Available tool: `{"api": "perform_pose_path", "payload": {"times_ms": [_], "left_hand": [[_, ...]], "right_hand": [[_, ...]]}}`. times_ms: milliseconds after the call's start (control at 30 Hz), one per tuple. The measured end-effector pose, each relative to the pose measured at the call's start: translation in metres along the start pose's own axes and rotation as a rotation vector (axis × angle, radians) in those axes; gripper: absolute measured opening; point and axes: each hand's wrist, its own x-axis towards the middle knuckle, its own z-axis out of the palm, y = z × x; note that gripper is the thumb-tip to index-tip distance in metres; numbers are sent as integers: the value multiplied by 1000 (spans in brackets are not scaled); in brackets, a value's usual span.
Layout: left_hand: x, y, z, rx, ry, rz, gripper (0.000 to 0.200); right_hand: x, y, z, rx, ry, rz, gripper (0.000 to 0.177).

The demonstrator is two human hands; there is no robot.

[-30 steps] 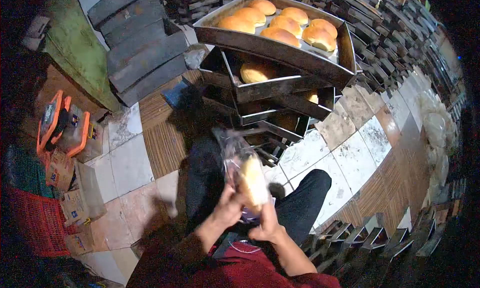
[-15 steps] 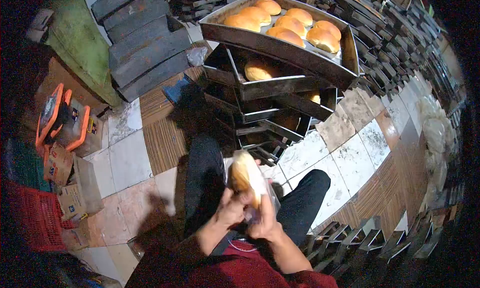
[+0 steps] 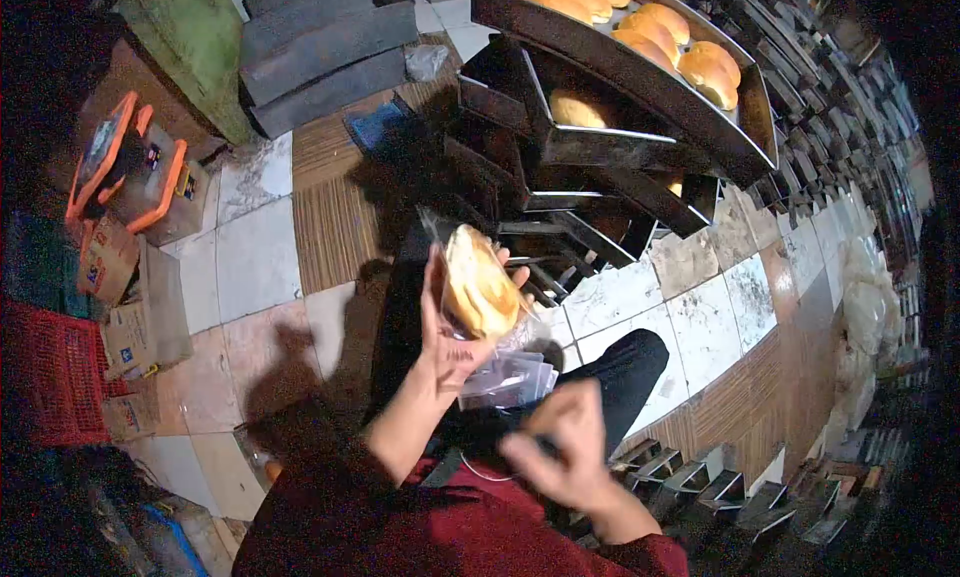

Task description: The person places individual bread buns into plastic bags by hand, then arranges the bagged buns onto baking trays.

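Note:
In my left hand (image 3: 450, 353) lies a golden bread bun (image 3: 482, 289) inside a clear plastic bag, with my fingers wrapped around its sides. Just below that hand, a pile of clear plastic bags (image 3: 508, 379) rests at my lap. My right hand (image 3: 562, 442) is apart from the bun, low and to the right near my thigh. Motion smears its fingers, and nothing shows in it.
Ahead stands a crooked stack of dark metal trays (image 3: 620, 152), the top one holding several buns (image 3: 710, 72). More trays line the right side (image 3: 830, 107). On the left are orange-handled plastic boxes (image 3: 160, 177), cardboard boxes (image 3: 108, 260) and a red crate (image 3: 60, 372).
My right hand has come off the bun and moved down to the right. My left hand now holds the bagged bun alone, turned more upward. The view has shifted, so the trays sit higher.

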Motion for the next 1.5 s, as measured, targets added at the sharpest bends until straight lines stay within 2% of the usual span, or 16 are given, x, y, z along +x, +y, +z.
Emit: {"api": "perform_pose_path", "payload": {"times_ms": [267, 400, 500, 567, 667, 733, 800, 933, 967, 1067, 1100, 1133, 1200, 1267, 1400, 1500], "left_hand": [[2, -7, 13, 109, -178, 148, 56], [7, -1, 0, -39, -238, 98, 48], [11, -2, -7, -191, -238, 44, 47], [27, 12, -21, -150, -141, 184, 50], [29, 24, -18, -189, -100, 275, 60], [6, 1, -4, -20, -254, 197, 58], [-26, -31, -20, -254, -161, -273, 56], [-113, -48, 9, 165, -156, -1131, 63], [-114, -29, 6, 160, -146, -1123, 63], [-105, 32, -10, 442, -1237, -975, 40], [-90, 40, -53, 427, -1267, -422, 34], [-77, 49, -92, 409, -1245, 131, 29], [-113, 63, -69, 1157, 398, 530, 26], [-97, 47, -88, 1598, 502, 765, 32], [-59, 38, -93, 1782, 472, 287, 22], [-52, 33, -70, 1632, 440, 367, 17]], "right_hand": [[18, 34, 21, 664, 40, 644, 15], [27, 28, 22, -26, 90, 100, 14], [20, 26, 22, -277, -234, 199, 19], [41, -22, -17, 334, -1246, -114, 24], [9, -9, -37, 338, -1228, -60, 47], [29, 5, -44, -12, -194, 119, 75], [50, 39, -20, 96, 176, 54, 94], [57, 73, 4, 735, -97, 547, 79], [56, 73, 17, 765, -185, 656, 74], [28, 92, 91, 639, -296, 694, 61], [16, 96, 109, 354, -356, 738, 56], [9, 91, 119, 284, -244, 772, 55], [-1, 94, 119, 447, -201, 799, 54], [-8, 115, 121, 489, -33, 838, 41], [29, 128, 112, 600, -31, 905, 27], [45, 114, 98, 489, -56, 773, 25]]}}
